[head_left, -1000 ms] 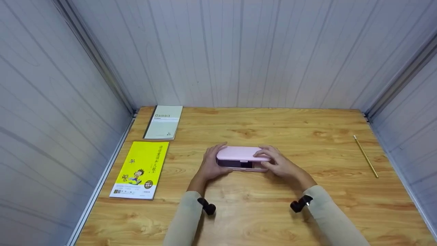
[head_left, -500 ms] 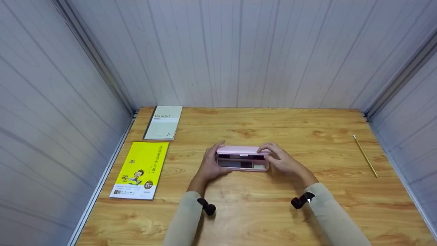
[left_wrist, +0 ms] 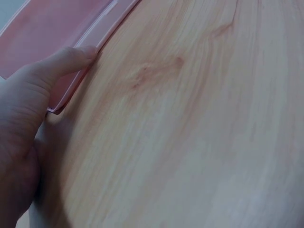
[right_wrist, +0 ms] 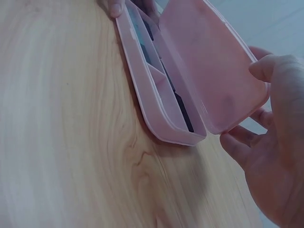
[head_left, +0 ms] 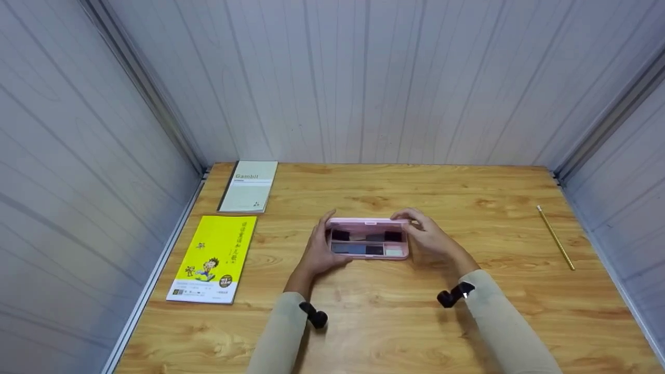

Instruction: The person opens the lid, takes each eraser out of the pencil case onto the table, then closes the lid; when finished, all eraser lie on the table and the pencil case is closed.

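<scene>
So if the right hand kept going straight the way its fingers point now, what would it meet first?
The right hand points left toward the raised lid of the pink pencil case, which its fingertips already touch. Going on, it would likely press against that lid first; depth is hard to judge.

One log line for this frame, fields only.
left hand steadies pink case | right hand holds lid raised | pencil apart

The case (head_left: 369, 244) is smooth pink plastic with a soft sheen. The table (head_left: 395, 322) is smooth, lightly glossy wood grain. The yellow book (head_left: 214, 258) has a glossy paper cover. The walls (head_left: 363, 78) are matt ribbed panels.
</scene>
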`<state>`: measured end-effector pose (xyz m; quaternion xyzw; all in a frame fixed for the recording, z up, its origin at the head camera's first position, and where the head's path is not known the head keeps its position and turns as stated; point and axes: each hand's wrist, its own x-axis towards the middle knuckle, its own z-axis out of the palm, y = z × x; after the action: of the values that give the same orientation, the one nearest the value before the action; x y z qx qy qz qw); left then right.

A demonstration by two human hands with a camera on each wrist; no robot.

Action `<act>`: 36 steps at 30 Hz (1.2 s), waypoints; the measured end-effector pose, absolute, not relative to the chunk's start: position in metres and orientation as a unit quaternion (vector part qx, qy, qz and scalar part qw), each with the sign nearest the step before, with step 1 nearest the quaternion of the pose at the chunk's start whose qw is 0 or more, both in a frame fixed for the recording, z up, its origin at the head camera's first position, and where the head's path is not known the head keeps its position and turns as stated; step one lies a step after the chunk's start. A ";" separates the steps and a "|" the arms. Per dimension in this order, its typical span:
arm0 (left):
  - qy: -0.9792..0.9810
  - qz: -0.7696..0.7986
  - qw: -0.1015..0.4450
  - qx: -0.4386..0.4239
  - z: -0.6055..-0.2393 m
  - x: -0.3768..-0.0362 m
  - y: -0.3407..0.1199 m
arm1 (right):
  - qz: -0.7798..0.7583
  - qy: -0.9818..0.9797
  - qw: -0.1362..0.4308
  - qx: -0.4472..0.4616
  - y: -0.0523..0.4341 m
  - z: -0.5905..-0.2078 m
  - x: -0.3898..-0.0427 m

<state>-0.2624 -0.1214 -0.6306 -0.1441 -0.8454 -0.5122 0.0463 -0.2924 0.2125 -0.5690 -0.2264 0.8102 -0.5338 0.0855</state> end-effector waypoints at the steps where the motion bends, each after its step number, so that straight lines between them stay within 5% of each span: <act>1: -0.843 -0.516 0.047 -0.146 -0.631 -0.263 -0.122 | -0.532 0.813 0.083 -0.221 0.212 -0.568 -0.294; 36: -0.853 -0.508 0.046 -0.111 -0.629 -0.264 -0.118 | -0.601 0.782 0.019 -0.164 0.208 -0.571 -0.310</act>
<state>-0.2636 -0.1181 -0.6291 -0.1108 -0.8528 -0.5083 0.0463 -0.3105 0.2078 -0.5713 -0.1642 0.7821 -0.6008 0.0190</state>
